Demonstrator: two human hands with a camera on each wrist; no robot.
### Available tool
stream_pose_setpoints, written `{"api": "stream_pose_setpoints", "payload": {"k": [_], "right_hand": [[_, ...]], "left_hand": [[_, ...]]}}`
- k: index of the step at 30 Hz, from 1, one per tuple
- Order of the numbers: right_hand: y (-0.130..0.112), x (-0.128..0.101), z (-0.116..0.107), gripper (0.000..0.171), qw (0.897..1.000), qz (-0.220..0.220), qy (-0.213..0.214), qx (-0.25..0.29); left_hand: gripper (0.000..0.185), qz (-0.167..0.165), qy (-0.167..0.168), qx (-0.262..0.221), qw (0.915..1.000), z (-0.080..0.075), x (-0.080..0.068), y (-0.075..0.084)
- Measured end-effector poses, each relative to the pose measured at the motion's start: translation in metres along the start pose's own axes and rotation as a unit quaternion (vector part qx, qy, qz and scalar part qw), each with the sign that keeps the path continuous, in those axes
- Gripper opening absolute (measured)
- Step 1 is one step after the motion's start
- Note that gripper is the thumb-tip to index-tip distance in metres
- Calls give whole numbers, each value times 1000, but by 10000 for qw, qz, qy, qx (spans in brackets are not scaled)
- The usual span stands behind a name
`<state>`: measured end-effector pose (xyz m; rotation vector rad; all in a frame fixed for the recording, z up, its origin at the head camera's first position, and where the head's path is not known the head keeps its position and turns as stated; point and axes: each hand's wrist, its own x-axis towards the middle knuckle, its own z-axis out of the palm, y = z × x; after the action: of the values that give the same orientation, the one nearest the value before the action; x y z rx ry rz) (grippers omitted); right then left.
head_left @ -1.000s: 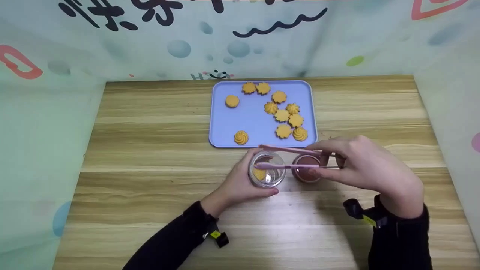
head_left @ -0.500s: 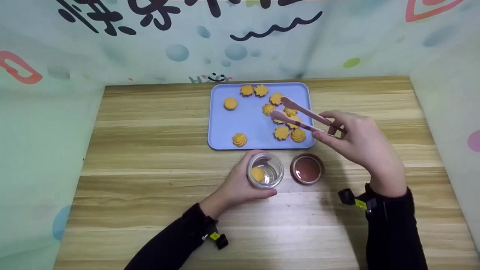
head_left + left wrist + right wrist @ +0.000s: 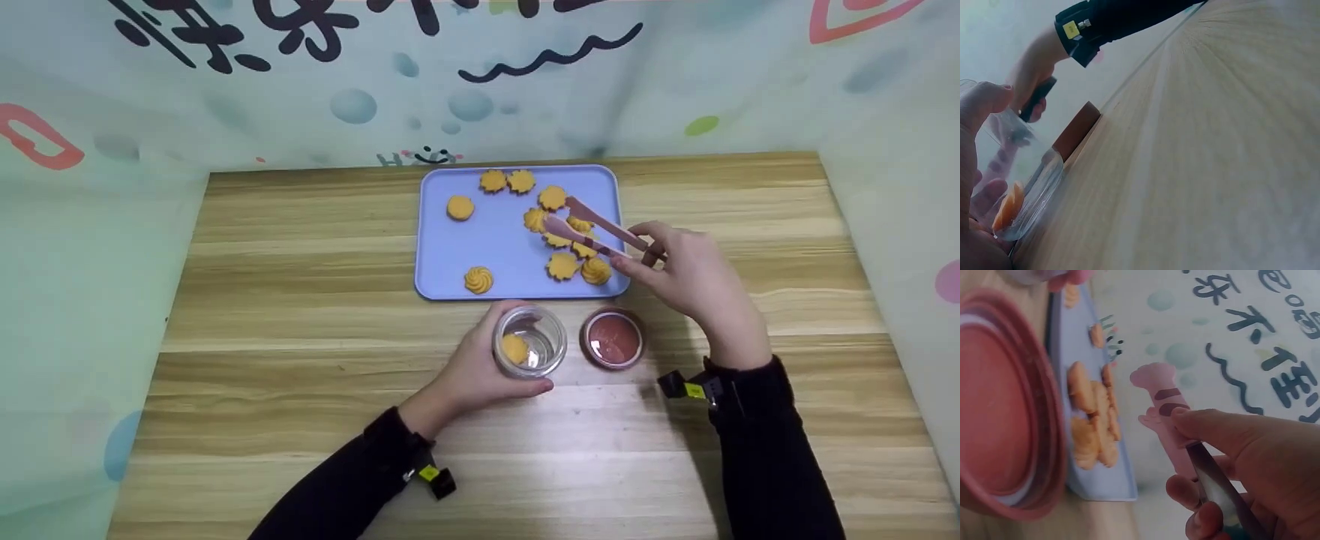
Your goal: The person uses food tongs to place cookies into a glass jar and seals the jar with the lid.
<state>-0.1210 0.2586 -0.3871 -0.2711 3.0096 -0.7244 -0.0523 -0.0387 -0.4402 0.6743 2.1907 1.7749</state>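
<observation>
My left hand (image 3: 469, 375) grips a clear glass jar (image 3: 529, 349) standing on the wooden table, with one orange cookie (image 3: 514, 349) inside; the jar (image 3: 1019, 185) and cookie (image 3: 1008, 205) also show in the left wrist view. My right hand (image 3: 686, 277) holds pink tongs (image 3: 589, 225), their tips over the cluster of cookies (image 3: 562, 240) on the blue tray (image 3: 450, 255). The tongs' arms stand slightly apart with nothing between them. The right wrist view shows the tongs (image 3: 1165, 413) pinched by my fingers, above the tray (image 3: 1081, 439).
A reddish-brown jar lid (image 3: 613, 339) lies on the table right of the jar, large in the right wrist view as the lid (image 3: 999, 410). Several orange cookies are scattered on the tray, one swirl cookie (image 3: 478, 280) near its front edge. Patterned walls enclose the table.
The right hand carried the tongs from over the jar back to the tray and lowered them toward the cookie cluster. The left hand and jar stayed put.
</observation>
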Motion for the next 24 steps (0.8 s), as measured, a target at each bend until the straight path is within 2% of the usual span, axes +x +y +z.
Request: {"api": "stream_pose_setpoints", "payload": {"k": [2, 9, 24], "right_hand": [[1, 2, 4, 54, 10000, 22, -80, -51], [1, 3, 11, 50, 9997, 48, -169, -154], [-1, 1, 12, 53, 9988, -95, -45, -474]], "left_hand": [[90, -38, 4, 28, 10000, 0, 0, -1], [98, -44, 83, 224, 9997, 6, 3, -32], [99, -113, 96, 304, 9994, 6, 3, -33]]}}
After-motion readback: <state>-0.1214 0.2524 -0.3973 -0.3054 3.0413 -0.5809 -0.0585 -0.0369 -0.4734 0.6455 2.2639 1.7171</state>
